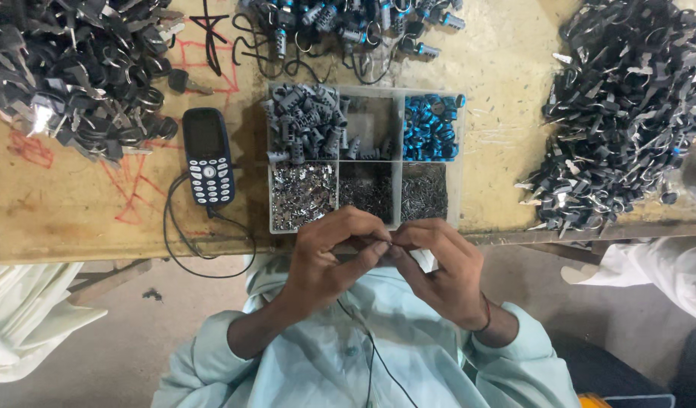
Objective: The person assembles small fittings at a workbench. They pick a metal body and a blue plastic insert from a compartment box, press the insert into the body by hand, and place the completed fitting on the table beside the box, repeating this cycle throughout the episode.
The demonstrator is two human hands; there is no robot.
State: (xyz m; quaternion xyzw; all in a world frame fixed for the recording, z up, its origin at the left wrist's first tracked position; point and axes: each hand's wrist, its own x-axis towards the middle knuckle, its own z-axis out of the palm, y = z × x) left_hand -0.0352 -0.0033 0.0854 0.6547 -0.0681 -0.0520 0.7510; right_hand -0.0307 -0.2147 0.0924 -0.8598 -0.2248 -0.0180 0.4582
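My left hand (329, 257) and my right hand (442, 268) meet at the fingertips in front of my chest, just below the table's front edge. Between them they pinch a small part (388, 242), too small to make out. Right above my hands stands a clear compartment tray (456, 162). It holds grey plastic cylinders (306, 125), blue metal rings (429, 127), small shiny metal plates (302, 195) and fine metal pins (423, 193).
A dark keypad phone (209, 155) with a black cable lies left of the tray. Heaps of black-headed keys lie at the far left (76, 68) and far right (627, 113). Lock cylinders with rings (348, 26) lie behind the tray. Another person's white sleeve (665, 268) shows at right.
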